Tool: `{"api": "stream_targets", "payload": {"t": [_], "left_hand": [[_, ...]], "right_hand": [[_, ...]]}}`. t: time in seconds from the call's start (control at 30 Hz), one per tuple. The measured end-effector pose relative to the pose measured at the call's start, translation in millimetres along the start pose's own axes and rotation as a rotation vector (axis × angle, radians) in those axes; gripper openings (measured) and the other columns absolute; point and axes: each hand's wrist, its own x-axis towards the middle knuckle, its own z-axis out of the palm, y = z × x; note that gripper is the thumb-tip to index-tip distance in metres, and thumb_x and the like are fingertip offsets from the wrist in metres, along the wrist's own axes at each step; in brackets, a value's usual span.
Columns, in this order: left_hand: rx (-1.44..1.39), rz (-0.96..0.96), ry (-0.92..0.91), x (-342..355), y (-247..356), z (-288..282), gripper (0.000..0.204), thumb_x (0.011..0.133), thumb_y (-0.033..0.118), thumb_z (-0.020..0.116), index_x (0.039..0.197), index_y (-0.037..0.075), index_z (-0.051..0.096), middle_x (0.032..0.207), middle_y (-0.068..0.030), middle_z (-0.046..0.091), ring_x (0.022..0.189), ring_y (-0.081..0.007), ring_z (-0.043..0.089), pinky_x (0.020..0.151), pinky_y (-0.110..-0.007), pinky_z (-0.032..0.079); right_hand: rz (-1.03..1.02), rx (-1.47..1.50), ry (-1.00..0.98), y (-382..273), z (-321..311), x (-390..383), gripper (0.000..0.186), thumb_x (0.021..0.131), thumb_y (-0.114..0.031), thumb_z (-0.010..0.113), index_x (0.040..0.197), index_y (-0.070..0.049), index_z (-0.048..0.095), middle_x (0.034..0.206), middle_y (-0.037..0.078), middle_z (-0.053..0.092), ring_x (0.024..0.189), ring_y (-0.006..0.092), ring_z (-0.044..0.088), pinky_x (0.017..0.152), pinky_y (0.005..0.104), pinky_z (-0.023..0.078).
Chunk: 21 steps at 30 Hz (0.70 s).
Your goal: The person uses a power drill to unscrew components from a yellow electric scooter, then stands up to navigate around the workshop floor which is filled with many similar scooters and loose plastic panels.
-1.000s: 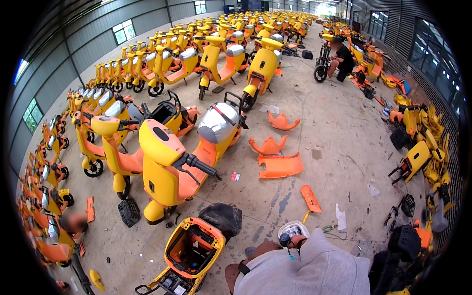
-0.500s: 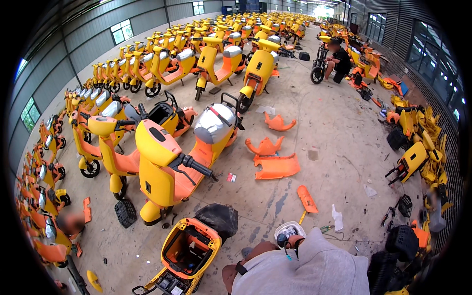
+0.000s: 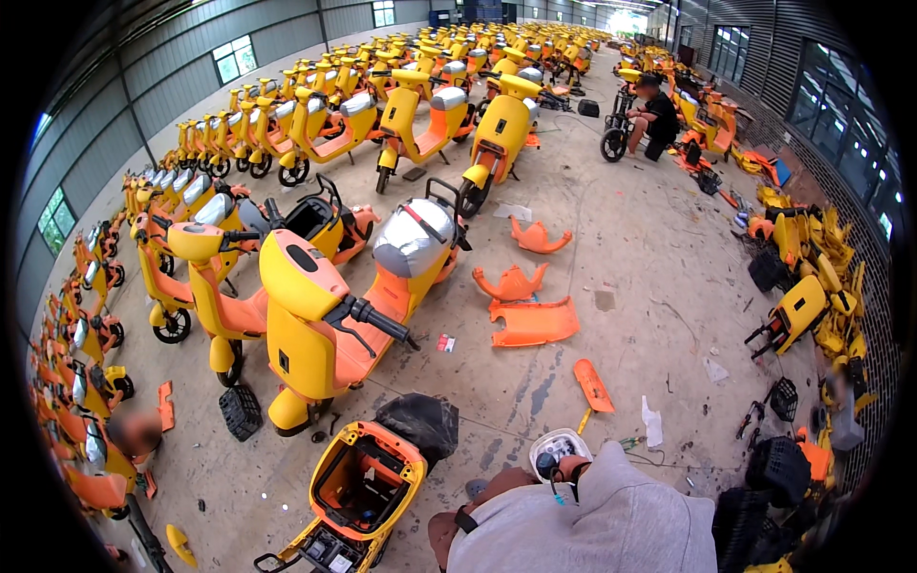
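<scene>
Low in the head view, a patch of skin that looks like my right hand (image 3: 572, 467) shows at the near edge of a white tub (image 3: 562, 441). Dark parts lie in the tub. My grey shirt hides most of this hand, and its fingers cannot be made out. A teal cord (image 3: 558, 493) hangs just below. Left of my shirt, a dark band (image 3: 465, 520) crosses brown skin (image 3: 442, 537), perhaps my left wrist; no fingers show. Nearest on that side is a yellow scooter body (image 3: 371, 477) with an orange rim and an open, hollow compartment.
Yellow scooters (image 3: 315, 325) stand ahead and left in long rows. Orange panels (image 3: 535, 323) and a narrow orange piece (image 3: 593, 386) lie on the floor. A black basket (image 3: 241, 413) sits left. Yellow parts (image 3: 802, 306) pile along the right wall; a person (image 3: 656, 119) crouches by a scooter.
The whole view has shifted very slightly, with the scooters and floor parts a little further left in it. The hand by the white tub stays in about the same place.
</scene>
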Motion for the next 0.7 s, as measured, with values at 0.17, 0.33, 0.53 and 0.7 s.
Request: {"api": "stream_targets", "payload": {"t": [0.17,0.33,0.53,0.7], "left_hand": [[0.508,0.027,-0.035,-5,-94,36,0.032,0.089,0.034,0.055,0.103,0.005,0.061,0.075,-0.0113,0.055,0.070,-0.0272,0.059,0.055,-0.040,0.049],[-0.019,-0.808,-0.127,-15,-176,103,0.044,0.099,0.044,0.038,0.116,0.010,0.062,0.092,-0.0180,0.068,0.082,-0.0399,0.062,0.064,-0.048,0.047],[0.058,-0.774,-0.106,-8,-153,98,0.052,0.100,0.049,0.032,0.106,0.010,0.066,0.093,-0.0121,0.069,0.080,-0.0366,0.063,0.065,-0.046,0.048],[0.088,-0.784,-0.140,-5,-142,92,0.051,0.100,0.050,0.030,0.106,0.012,0.065,0.092,-0.0115,0.069,0.080,-0.0363,0.063,0.065,-0.047,0.047]], "right_hand": [[0.169,-0.208,0.173,-14,5,-9,0.044,0.068,-0.043,0.068,0.091,-0.006,0.071,0.093,0.019,0.069,0.088,0.0340,0.066,0.077,0.0422,0.052],[0.235,-0.230,0.219,-69,-13,-44,0.048,0.068,-0.042,0.071,0.103,-0.009,0.070,0.101,0.017,0.069,0.097,0.0329,0.065,0.083,0.0414,0.052],[0.169,-0.398,0.263,-115,-36,-52,0.043,0.071,-0.034,0.066,0.104,-0.007,0.067,0.102,0.019,0.068,0.096,0.0360,0.064,0.084,0.0439,0.052],[-0.217,-0.456,0.390,-145,-59,-36,0.051,0.073,-0.029,0.067,0.118,-0.007,0.059,0.096,0.021,0.067,0.090,0.0389,0.063,0.077,0.0484,0.051]]}}
